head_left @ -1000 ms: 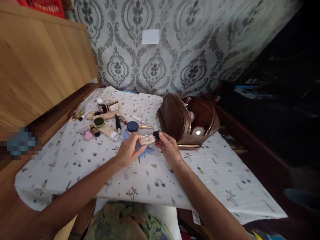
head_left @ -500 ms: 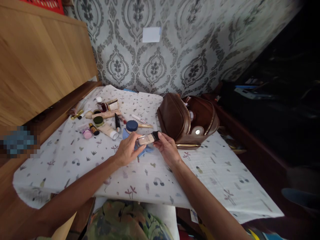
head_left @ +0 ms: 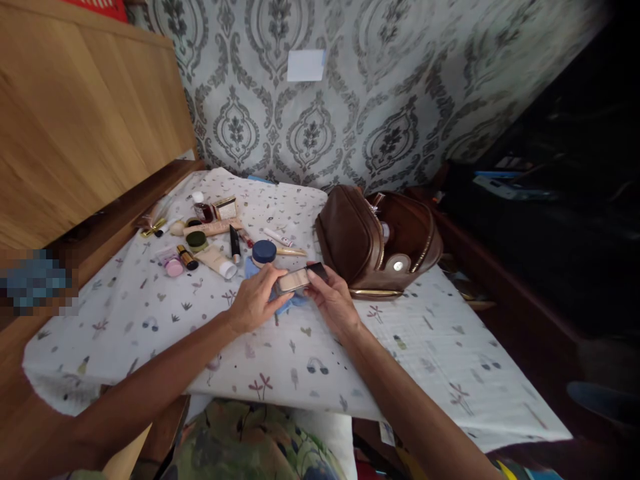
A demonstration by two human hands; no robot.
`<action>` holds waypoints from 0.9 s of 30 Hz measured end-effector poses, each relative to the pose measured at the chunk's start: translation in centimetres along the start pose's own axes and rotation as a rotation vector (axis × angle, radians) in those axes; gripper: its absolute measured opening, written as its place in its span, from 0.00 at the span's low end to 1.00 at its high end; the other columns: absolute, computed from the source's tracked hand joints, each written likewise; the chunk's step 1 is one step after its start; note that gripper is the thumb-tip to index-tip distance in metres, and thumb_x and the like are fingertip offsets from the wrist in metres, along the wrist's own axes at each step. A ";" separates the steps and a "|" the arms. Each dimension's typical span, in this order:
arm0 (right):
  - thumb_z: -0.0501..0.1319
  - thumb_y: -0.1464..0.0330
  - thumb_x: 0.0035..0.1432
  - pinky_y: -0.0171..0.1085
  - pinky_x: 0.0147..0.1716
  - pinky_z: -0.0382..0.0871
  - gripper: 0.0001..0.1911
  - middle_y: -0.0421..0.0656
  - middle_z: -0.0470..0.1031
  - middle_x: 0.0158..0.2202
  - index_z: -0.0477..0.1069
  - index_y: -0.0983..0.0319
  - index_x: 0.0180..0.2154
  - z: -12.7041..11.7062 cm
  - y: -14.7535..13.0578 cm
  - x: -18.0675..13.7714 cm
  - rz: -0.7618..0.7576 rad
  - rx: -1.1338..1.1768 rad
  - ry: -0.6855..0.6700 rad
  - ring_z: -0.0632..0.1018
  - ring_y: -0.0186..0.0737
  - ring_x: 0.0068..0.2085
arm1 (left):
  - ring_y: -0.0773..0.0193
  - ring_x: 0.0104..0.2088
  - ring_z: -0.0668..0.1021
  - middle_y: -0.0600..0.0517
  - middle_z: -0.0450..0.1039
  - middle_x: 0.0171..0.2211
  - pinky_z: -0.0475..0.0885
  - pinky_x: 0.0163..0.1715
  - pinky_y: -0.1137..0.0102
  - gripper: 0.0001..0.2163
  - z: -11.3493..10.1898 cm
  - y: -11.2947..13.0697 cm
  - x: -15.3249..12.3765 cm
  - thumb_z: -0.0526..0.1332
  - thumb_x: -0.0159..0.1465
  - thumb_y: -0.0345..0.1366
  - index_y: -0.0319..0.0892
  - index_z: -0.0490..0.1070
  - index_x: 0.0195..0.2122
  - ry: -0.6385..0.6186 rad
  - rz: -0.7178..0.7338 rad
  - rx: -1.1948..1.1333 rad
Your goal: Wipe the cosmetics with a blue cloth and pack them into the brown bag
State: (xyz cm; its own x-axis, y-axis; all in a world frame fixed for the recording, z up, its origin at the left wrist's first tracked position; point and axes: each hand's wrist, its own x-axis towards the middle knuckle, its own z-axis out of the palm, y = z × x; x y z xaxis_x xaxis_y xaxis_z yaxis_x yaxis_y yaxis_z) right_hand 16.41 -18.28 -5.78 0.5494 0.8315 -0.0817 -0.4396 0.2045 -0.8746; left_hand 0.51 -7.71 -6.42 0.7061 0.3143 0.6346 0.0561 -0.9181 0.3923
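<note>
A glass foundation bottle with beige contents lies sideways between my two hands, above the table. My left hand grips its base end between thumb and fingers. At the other end, my right hand has its thumb and fingers closed on the black cap. Just beneath the bottle is a crumpled blue cloth, partly hidden by my left hand. A blue-lidded jar stands right behind the bottle, with a thin gold-coloured stick beside it.
The brown bag stands unzipped to the right of my hands. Several cosmetics, including a beige tube, a green-lidded jar and a black tube, lie at the left. A wooden cabinet borders the table's left side.
My right thumb and fingers have moved further over the cap and cover more of the bottle's neck. The bottle stays in both hands at nearly the same place.
</note>
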 end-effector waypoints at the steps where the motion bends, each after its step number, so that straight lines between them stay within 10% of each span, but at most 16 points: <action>1: 0.78 0.60 0.41 0.32 0.28 0.72 0.24 0.37 0.75 0.31 0.77 0.59 0.40 -0.1 0.0 0.0 -0.015 -0.009 0.013 0.74 0.33 0.30 | 0.56 0.44 0.79 0.47 0.74 0.43 0.74 0.43 0.65 0.16 -0.1 -0.1 0.1 0.59 0.70 0.45 0.44 0.63 0.54 -0.006 0.001 -0.003; 6: 0.77 0.61 0.44 0.34 0.32 0.74 0.25 0.38 0.74 0.37 0.75 0.56 0.45 -0.3 -0.5 -0.2 -0.236 -0.138 0.071 0.73 0.34 0.33 | 0.52 0.47 0.77 0.46 0.74 0.45 0.74 0.45 0.60 0.23 -1.3 -0.8 0.7 0.65 0.64 0.51 0.44 0.66 0.54 -0.081 -0.057 0.074; 14: 0.74 0.61 0.50 0.40 0.39 0.74 0.23 0.41 0.75 0.39 0.74 0.54 0.47 -0.6 -0.8 -0.6 -0.380 -0.341 0.044 0.75 0.41 0.39 | 0.54 0.43 0.77 0.47 0.74 0.39 0.72 0.41 0.62 0.04 -1.9 -2.5 0.6 0.61 0.68 0.36 0.44 0.73 0.37 -0.357 -0.049 0.208; 22: 0.74 0.60 0.50 0.40 0.42 0.75 0.24 0.41 0.77 0.41 0.75 0.53 0.49 -0.7 -0.4 -0.5 -0.344 -0.368 -0.044 0.77 0.41 0.40 | 0.60 0.36 0.78 0.51 0.77 0.36 0.72 0.38 0.67 0.05 -3.9 -0.4 2.0 0.56 0.67 0.32 0.44 0.72 0.40 -0.057 -0.240 0.005; 27: 0.75 0.62 0.48 0.43 0.49 0.74 0.24 0.42 0.78 0.47 0.77 0.54 0.48 -0.3 -0.2 -0.8 -0.367 -0.378 -0.140 0.77 0.45 0.48 | 0.58 0.47 0.78 0.48 0.78 0.46 0.73 0.50 0.64 0.12 -3.4 2.5 4.2 0.53 0.70 0.33 0.45 0.71 0.52 0.036 -0.094 -0.104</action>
State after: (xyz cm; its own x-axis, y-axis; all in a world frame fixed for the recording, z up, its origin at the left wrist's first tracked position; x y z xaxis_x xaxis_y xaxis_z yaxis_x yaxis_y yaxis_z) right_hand 16.26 -19.14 -5.65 0.5077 0.8064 0.3034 0.0636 0.3161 -0.9466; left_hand 1.25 -7.82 -0.50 0.6749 0.4083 0.6147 0.0463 -0.8548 0.5170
